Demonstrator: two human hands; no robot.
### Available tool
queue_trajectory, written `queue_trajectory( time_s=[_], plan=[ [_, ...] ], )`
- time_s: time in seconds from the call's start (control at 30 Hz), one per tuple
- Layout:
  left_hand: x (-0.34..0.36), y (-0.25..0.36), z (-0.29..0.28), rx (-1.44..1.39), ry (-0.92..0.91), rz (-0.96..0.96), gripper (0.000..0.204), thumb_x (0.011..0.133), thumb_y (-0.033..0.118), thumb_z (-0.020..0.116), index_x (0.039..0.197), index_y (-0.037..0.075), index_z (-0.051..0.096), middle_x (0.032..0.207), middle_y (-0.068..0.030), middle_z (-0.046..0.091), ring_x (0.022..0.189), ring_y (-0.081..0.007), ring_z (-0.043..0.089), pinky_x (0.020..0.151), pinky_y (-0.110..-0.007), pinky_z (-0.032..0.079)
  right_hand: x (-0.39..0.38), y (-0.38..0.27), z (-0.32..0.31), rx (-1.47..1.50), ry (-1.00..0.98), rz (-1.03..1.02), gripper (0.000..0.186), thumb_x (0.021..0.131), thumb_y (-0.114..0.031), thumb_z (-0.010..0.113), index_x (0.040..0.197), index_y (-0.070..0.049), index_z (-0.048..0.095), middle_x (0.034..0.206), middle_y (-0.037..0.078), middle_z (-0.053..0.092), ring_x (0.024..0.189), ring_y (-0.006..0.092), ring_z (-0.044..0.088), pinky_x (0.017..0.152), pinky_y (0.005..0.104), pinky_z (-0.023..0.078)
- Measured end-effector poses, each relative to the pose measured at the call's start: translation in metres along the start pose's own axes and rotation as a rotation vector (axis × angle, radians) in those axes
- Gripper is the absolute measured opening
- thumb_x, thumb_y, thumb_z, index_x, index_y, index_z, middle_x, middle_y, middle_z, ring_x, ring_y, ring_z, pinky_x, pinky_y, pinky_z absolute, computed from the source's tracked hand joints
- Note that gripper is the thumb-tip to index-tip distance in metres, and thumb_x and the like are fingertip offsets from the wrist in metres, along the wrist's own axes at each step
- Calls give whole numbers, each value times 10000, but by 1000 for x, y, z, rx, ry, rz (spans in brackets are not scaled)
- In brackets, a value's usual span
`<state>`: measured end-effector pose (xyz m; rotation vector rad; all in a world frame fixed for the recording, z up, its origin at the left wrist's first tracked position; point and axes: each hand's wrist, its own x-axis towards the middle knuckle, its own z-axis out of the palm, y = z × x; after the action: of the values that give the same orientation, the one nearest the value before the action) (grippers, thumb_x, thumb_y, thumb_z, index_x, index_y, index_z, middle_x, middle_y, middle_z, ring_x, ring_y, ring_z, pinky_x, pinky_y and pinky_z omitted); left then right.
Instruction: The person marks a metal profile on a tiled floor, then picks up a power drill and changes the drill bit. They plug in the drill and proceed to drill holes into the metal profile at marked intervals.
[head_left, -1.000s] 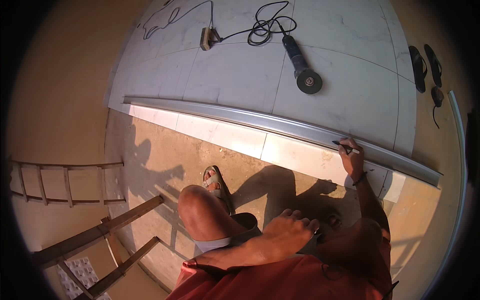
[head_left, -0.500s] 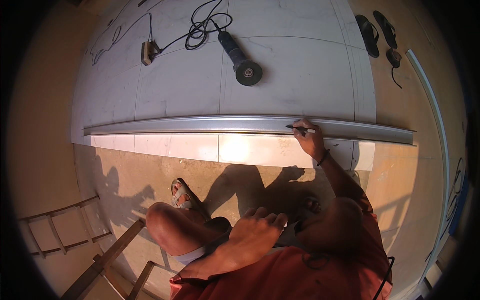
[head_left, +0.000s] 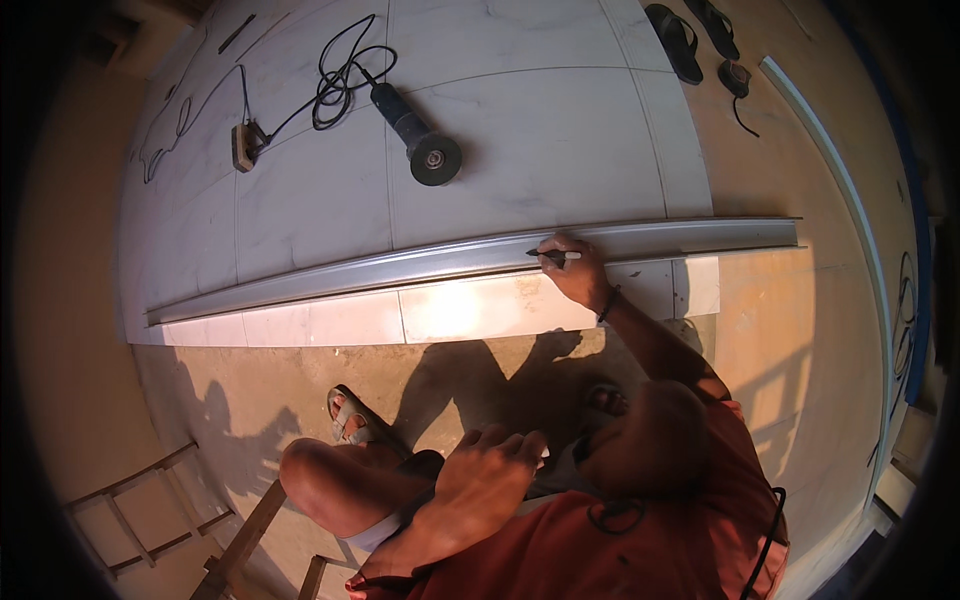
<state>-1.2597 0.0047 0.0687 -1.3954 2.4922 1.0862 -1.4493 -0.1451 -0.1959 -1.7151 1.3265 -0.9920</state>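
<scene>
A long silver metal channel (head_left: 420, 262) lies across the pale tiled floor, close to its near edge. My right hand (head_left: 578, 280) rests at the channel, right of its middle, with the fingers closed round a marker pen (head_left: 572, 256). The pen's dark tip points left, close over the metal; whether it touches cannot be made out. Held back by my body, above my bent leg, is my left hand (head_left: 487, 465), its fingers curled. A small whitish thing shows at those fingertips, too small to name.
Beyond the channel an angle grinder (head_left: 410, 135) lies on the tiles, its cord running to a socket block (head_left: 243, 147). Sandals (head_left: 675, 45) and a small dark coil (head_left: 735, 78) lie far right, near a long pale strip (head_left: 835, 150). A wooden ladder-like frame (head_left: 245, 535) stands lower left.
The view has turned and shifted, so the channel now slants up to the right. Both hands keep nearly the same places, the marker pen still at the channel.
</scene>
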Motion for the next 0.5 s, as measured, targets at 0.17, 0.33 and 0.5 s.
queue_trajectory(
  time_s=[0.17,0.33,0.5],
  plan=[
    [4,4,0,1,-32,4,115,870,167,622,930,72,594,809,-70,680,788,-250,635,713,-375,485,0,0,-6,-84,32,10,106,784,-162,703,864,-140,637,828,21,690,806,258,671,705,373,530],
    [2,5,0,1,-16,7,112,859,157,632,920,71,595,800,-72,677,775,-253,634,702,-375,486,4,-2,4,-55,-25,33,98,818,-182,681,901,-140,651,880,41,693,874,276,661,777,367,519],
    [3,1,6,63,47,26,107,833,160,631,889,75,598,767,-60,657,763,-246,627,702,-357,502,20,-39,16,62,-162,91,127,837,-146,668,944,-81,646,953,74,693,915,278,654,815,369,511]
  ],
)
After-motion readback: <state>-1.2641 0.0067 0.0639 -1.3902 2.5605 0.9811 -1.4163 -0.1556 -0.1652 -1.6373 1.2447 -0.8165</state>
